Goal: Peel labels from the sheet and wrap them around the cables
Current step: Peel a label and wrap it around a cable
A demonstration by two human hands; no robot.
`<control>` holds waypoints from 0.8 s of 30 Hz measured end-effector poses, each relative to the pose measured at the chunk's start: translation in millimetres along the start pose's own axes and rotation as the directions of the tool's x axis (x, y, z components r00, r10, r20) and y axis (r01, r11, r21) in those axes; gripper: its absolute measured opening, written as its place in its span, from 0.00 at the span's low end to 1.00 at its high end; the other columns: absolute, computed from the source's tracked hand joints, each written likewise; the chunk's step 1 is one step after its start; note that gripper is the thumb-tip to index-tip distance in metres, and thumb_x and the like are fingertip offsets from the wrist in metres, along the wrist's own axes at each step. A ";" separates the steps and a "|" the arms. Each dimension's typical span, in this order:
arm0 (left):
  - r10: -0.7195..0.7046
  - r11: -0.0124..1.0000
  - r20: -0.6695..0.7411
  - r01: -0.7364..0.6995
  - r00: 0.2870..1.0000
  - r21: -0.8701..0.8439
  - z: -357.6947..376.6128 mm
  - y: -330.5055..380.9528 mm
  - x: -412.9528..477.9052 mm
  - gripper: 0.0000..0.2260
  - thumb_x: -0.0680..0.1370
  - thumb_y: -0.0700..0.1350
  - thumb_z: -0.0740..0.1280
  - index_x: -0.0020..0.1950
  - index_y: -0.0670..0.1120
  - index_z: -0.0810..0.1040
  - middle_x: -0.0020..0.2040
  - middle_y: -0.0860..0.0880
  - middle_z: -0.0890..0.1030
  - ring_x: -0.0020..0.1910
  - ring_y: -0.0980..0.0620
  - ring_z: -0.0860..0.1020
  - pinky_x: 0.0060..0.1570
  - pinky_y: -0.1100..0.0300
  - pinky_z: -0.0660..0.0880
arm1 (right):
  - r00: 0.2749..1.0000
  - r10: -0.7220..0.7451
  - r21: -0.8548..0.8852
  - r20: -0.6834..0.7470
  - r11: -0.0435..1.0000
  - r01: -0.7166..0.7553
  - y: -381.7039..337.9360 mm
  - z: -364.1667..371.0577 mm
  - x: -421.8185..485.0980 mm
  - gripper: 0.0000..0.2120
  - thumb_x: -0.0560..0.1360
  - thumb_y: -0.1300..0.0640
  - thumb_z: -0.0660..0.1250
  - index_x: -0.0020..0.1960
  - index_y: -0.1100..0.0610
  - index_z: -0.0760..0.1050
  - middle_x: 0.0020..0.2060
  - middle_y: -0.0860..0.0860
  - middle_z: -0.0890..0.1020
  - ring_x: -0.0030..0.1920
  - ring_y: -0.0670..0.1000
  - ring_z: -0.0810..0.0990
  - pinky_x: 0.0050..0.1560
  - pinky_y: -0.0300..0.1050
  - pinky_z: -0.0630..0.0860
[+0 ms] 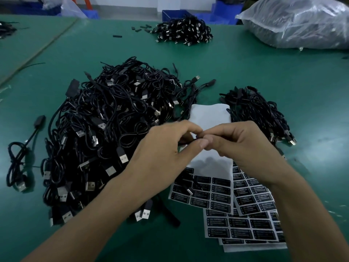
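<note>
Left hand point(166, 146), right hand point(243, 146), pinching cable point(186, 143)

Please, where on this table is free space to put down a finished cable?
Bare green mat lies between the big cable pile and the far pile, and between the small pile and the plastic bag. It is crowded at the near centre, where label sheets and piles meet.

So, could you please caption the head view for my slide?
Left hand and right hand pinch a black cable above a partly peeled label sheet beside a cable pile.
</note>
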State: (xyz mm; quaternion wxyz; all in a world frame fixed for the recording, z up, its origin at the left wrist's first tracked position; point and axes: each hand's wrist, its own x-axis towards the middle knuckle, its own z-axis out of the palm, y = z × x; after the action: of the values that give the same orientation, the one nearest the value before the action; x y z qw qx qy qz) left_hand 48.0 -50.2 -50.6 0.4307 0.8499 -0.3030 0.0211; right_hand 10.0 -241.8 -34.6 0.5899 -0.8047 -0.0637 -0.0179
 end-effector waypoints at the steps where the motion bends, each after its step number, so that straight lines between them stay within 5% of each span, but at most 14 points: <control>1: -0.046 0.998 0.045 0.048 0.998 -0.036 1.4 -2.7 -0.1 0.08 0.79 0.59 0.65 0.53 0.59 0.80 0.41 0.58 0.82 0.42 0.57 0.81 0.45 0.50 0.79 | 0.999 0.033 -0.026 -0.024 0.999 -0.034 -0.3 -0.1 -0.4 0.05 0.74 0.53 0.71 0.44 0.50 0.86 0.30 0.45 0.83 0.29 0.39 0.73 0.32 0.29 0.70; 5: -0.123 0.992 0.051 0.123 0.991 0.014 4.5 -7.9 -0.5 0.08 0.81 0.54 0.64 0.44 0.56 0.79 0.35 0.56 0.81 0.35 0.53 0.80 0.38 0.46 0.79 | 0.933 0.224 -0.184 -0.282 0.942 -0.281 3.1 -6.3 -6.0 0.15 0.78 0.44 0.67 0.39 0.53 0.83 0.30 0.47 0.83 0.28 0.43 0.78 0.31 0.40 0.74; 9: -0.198 0.980 0.097 0.195 0.975 0.034 5.6 -6.7 -1.2 0.10 0.84 0.54 0.56 0.44 0.56 0.71 0.36 0.54 0.81 0.31 0.52 0.78 0.37 0.44 0.79 | 0.849 0.262 -0.391 -0.458 0.799 -0.457 5.9 -11.6 -15.8 0.13 0.77 0.41 0.66 0.43 0.50 0.78 0.34 0.48 0.83 0.41 0.53 0.83 0.45 0.56 0.82; 11: -0.218 0.973 0.146 0.204 0.965 0.107 6.2 -4.2 -1.9 0.12 0.83 0.56 0.51 0.43 0.56 0.68 0.36 0.51 0.81 0.33 0.48 0.78 0.38 0.43 0.78 | 0.849 0.326 -0.405 -0.416 0.769 -0.494 7.2 -9.1 -16.9 0.12 0.75 0.39 0.66 0.51 0.46 0.75 0.41 0.48 0.82 0.45 0.51 0.82 0.48 0.54 0.80; 15: -0.237 0.963 0.176 0.208 0.955 0.170 6.0 -2.6 -3.1 0.14 0.78 0.60 0.48 0.42 0.54 0.65 0.34 0.51 0.79 0.31 0.50 0.77 0.34 0.49 0.75 | 0.879 0.419 -0.197 -0.227 0.864 -0.463 9.5 -4.1 -15.4 0.30 0.72 0.39 0.72 0.70 0.37 0.65 0.46 0.48 0.85 0.48 0.47 0.84 0.54 0.49 0.77; 17: -0.236 0.957 0.191 0.194 0.953 0.215 6.1 -3.6 -2.5 0.13 0.78 0.62 0.53 0.41 0.55 0.63 0.31 0.53 0.77 0.28 0.54 0.74 0.31 0.54 0.70 | 0.923 0.372 -0.081 -0.098 0.922 -0.380 9.7 -2.2 -16.3 0.35 0.72 0.46 0.75 0.71 0.29 0.60 0.47 0.50 0.87 0.43 0.45 0.84 0.52 0.46 0.77; 20: -0.227 0.945 0.226 0.159 0.947 0.285 5.7 -6.3 -1.5 0.14 0.72 0.65 0.63 0.41 0.59 0.62 0.38 0.59 0.80 0.30 0.59 0.76 0.31 0.57 0.71 | 0.966 0.260 -0.147 -0.007 0.955 -0.258 13.6 2.0 -17.4 0.37 0.73 0.57 0.76 0.71 0.29 0.64 0.56 0.46 0.84 0.45 0.42 0.82 0.54 0.46 0.79; 22: -0.221 0.946 0.246 0.147 0.944 0.288 5.9 -8.1 -1.5 0.15 0.70 0.61 0.68 0.40 0.61 0.62 0.41 0.64 0.81 0.33 0.61 0.77 0.31 0.59 0.69 | 0.975 0.216 -0.179 -0.049 0.959 -0.221 18.0 3.6 -18.8 0.33 0.73 0.62 0.74 0.69 0.34 0.71 0.46 0.33 0.83 0.30 0.37 0.76 0.37 0.34 0.74; 24: -0.212 0.950 0.252 0.138 0.944 0.282 6.0 -9.0 -1.6 0.16 0.68 0.60 0.71 0.41 0.60 0.63 0.43 0.68 0.80 0.35 0.63 0.77 0.32 0.59 0.69 | 0.969 0.227 -0.103 -0.100 0.966 -0.237 21.3 3.4 -21.4 0.28 0.74 0.66 0.72 0.64 0.38 0.77 0.27 0.37 0.77 0.21 0.43 0.62 0.24 0.34 0.62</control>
State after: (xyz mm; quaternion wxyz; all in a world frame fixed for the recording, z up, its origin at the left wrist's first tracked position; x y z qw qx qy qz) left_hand 50.2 -49.8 -61.4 0.2684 0.9171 -0.2781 -0.0980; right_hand -8.8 -246.7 -58.0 0.5434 -0.8374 0.0581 0.0126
